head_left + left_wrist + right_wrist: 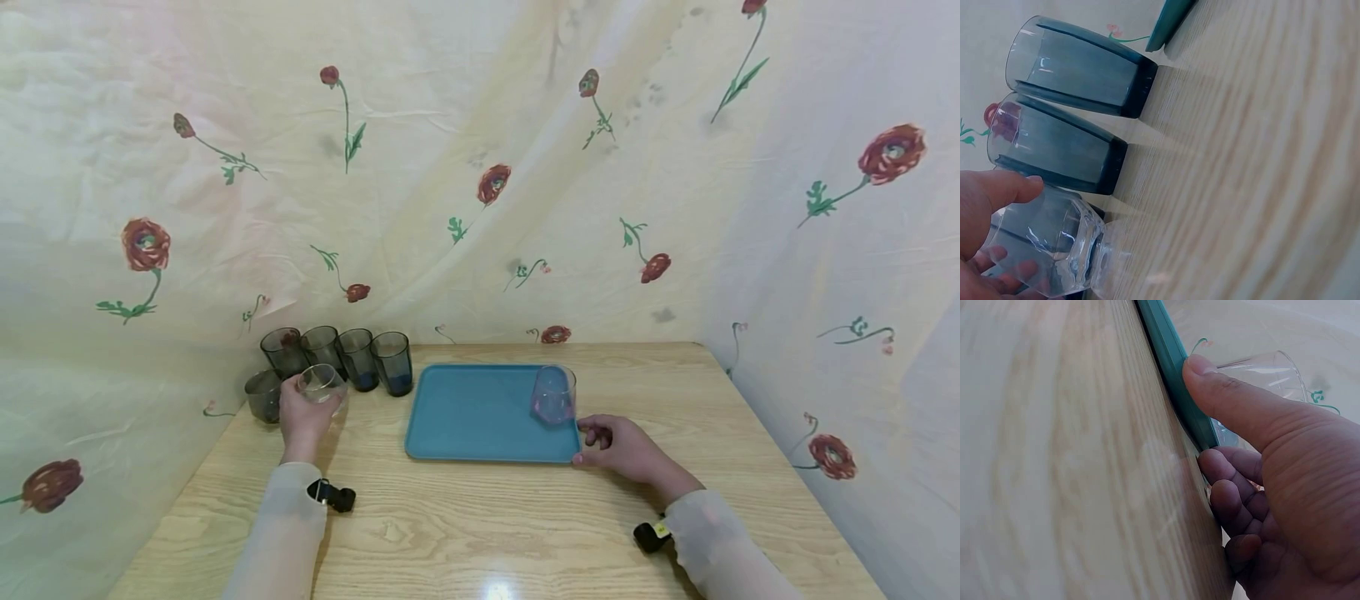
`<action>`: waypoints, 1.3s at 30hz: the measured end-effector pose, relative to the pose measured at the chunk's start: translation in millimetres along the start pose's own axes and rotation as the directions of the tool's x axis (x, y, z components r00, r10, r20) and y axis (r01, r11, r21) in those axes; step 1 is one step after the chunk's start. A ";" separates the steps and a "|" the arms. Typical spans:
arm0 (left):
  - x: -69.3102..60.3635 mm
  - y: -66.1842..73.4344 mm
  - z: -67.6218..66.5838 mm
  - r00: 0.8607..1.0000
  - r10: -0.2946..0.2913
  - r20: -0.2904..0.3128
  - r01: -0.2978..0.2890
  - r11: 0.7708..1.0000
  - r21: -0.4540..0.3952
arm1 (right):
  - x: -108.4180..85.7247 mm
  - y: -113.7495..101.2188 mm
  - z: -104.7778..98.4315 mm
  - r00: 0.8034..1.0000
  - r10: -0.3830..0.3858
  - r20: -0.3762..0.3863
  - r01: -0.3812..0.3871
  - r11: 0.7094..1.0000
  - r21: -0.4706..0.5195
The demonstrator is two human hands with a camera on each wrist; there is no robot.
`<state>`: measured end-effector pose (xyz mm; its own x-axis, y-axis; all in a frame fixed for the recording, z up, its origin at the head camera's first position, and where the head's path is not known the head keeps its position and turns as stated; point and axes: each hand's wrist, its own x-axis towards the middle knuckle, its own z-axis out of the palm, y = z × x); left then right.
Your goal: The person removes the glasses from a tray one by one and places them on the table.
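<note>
In the head view, my left hand (306, 417) holds a clear glass tumbler (322, 385) at the left of the table. The left wrist view shows the thumb and fingers around the glass (1054, 240), its thick base close to the wood. Grey tinted tall glasses (1085, 69) stand just beyond it. My right hand (622, 448) grips the front right corner of a blue tray (480, 417), thumb on the rim and the other fingers curled at its side. Another clear glass (555, 396) stands on the tray's right side.
Several grey tall glasses (358, 360) form a row at the back left. A shorter grey glass (264, 397) stands left of my left hand. Flower-patterned cloth (480, 125) hangs behind and beside the wooden table (465, 525).
</note>
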<state>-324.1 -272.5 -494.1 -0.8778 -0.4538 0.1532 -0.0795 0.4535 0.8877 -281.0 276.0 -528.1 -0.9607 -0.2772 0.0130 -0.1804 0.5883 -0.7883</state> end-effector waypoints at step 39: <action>-9.9 58.1 -4.3 0.952 0.236 -0.196 -0.269 0.949 -0.166 | 0.5 3.7 0.3 1.000 -0.006 -0.009 0.006 1.000 -0.006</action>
<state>-318.0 -245.0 -442.1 -0.7614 -0.4758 0.4403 0.2391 0.4251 0.8730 -282.1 277.9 -531.2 -0.9615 -0.2739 0.0227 -0.1869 0.5911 -0.7846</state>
